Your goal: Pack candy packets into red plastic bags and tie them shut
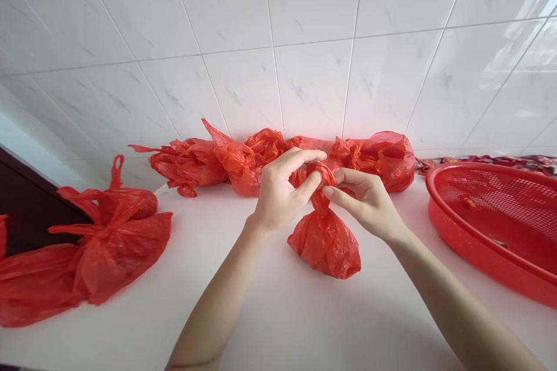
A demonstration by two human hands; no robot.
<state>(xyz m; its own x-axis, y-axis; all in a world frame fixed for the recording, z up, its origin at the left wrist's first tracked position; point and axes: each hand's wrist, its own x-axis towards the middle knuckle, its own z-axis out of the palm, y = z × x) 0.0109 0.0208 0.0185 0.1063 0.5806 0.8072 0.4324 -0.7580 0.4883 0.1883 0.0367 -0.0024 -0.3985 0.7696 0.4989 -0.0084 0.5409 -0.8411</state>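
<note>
A small filled red plastic bag (325,240) stands on the white counter (278,313) in the middle. Its twisted neck rises between my two hands. My left hand (278,191) pinches the top of the neck, with the index finger curled over the loop of plastic. My right hand (365,203) grips the neck from the right side, fingers pressed on the twisted plastic just below the loop. Both forearms reach in from the bottom edge.
Several tied red plastic bags (278,156) lie in a row against the white tiled wall. More red bags (104,243) sit at the left end of the counter. A red mesh basket (500,226) stands at the right. A dark cabinet edge shows far left.
</note>
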